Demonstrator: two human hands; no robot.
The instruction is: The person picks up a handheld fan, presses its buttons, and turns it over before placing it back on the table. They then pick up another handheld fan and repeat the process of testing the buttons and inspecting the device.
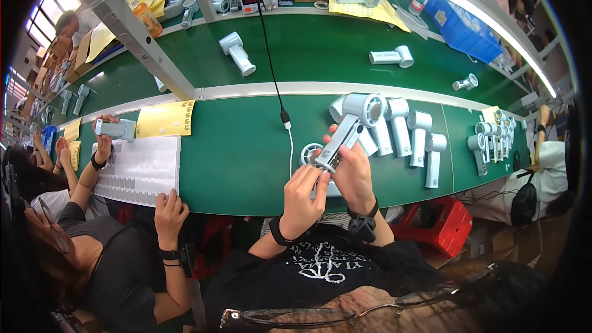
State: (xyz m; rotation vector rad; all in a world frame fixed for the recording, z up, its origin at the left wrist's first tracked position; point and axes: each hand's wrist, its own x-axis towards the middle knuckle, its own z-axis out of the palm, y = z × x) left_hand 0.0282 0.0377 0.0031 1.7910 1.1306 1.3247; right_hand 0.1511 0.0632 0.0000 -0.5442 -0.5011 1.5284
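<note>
In front of me a pale blue handheld fan is tilted, its round head up and to the right and a dark strip showing along its handle. My right hand is closed around the handle. At the handle's lower end the fingers of my left hand pinch together; any small part between them is hidden. Partly behind my hands lies another fan. Just right of the held fan, several more fans lie side by side on the green bench.
A white cable hangs down to the bench left of my hands. At left a co-worker holds a fan beside a white tray. More fans cluster at far right. A metal rail borders the belt behind, and a red stool stands below.
</note>
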